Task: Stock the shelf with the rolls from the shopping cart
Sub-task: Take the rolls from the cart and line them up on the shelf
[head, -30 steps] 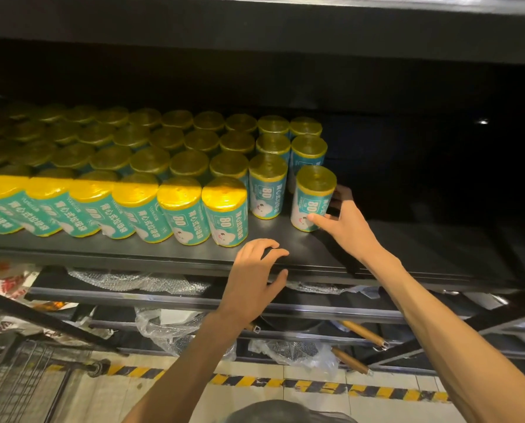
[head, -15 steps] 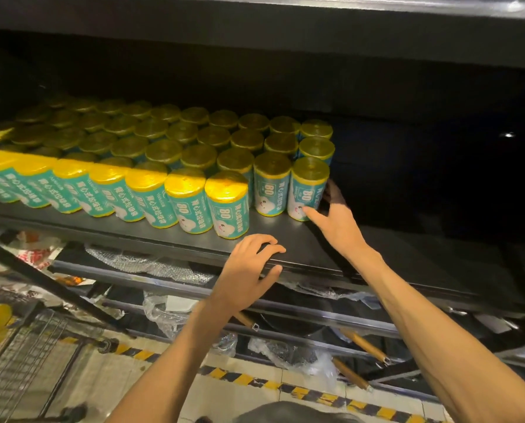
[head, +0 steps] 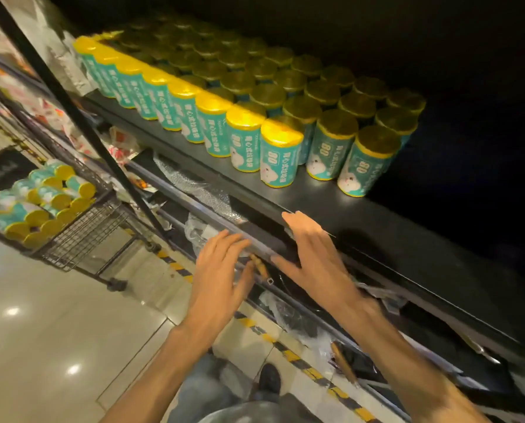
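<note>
While both hands are empty, I judge the step in hand to be fetching more stock. My left hand [head: 221, 270] and right hand [head: 311, 254] hang with a slack, open grip just below the dark metal shelf [head: 362, 221]. I would swing left to the black wire shopping cart [head: 81, 239], take the teal-wrapped, yellow-capped cylindrical rolls [head: 38, 218] lying heaped there, and stand each upright, label outward, in the bare dark stretch right of the upright rolls already ranked on the shelf [head: 281, 154].
</note>
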